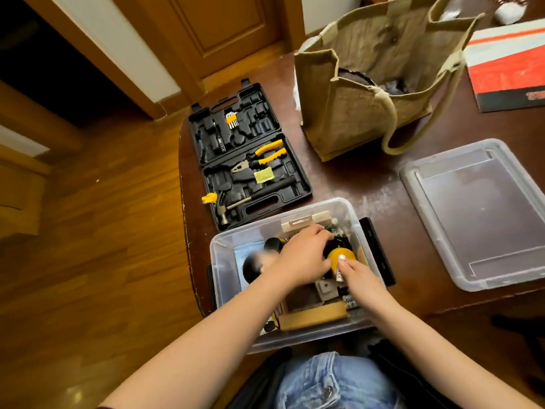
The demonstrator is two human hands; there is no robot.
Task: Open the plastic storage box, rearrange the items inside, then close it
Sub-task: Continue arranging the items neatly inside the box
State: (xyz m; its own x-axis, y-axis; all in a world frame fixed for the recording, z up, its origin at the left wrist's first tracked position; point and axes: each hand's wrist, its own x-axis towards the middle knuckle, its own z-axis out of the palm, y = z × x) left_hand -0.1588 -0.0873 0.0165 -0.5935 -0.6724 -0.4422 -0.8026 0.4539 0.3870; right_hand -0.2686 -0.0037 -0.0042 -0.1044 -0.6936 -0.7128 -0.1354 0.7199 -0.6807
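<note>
Step now: The lid is off and the sorting part is going on, I think. Both hands are down inside the box.

Box: The clear plastic storage box [224,261] sits at the near edge of the table [368,184], right in front of the person. It is full of small things.

Lid: The clear lid [477,214] lies flat near the right edge of the table, well apart from the box.

Left hand: The left hand [300,255] is over the middle of the box. Its fingers are curled down onto dark things beside a yellow round thing [351,255]. I cannot tell if they grip anything.

Right hand: The right hand [358,274] pinches a small white tube [340,268] between its fingers, just by the yellow round thing.

Other things: An open black tool case [250,160] with yellow pliers [265,154] lies past the box, by the left edge. A tan bag [380,84] stands near the far edge.

Next move: The tube needs a free spot in the box, so it lies low. Then the lid must be brought over from the right and pressed on.

Watch out: If things stick up too high, the lid may not shut.
</note>
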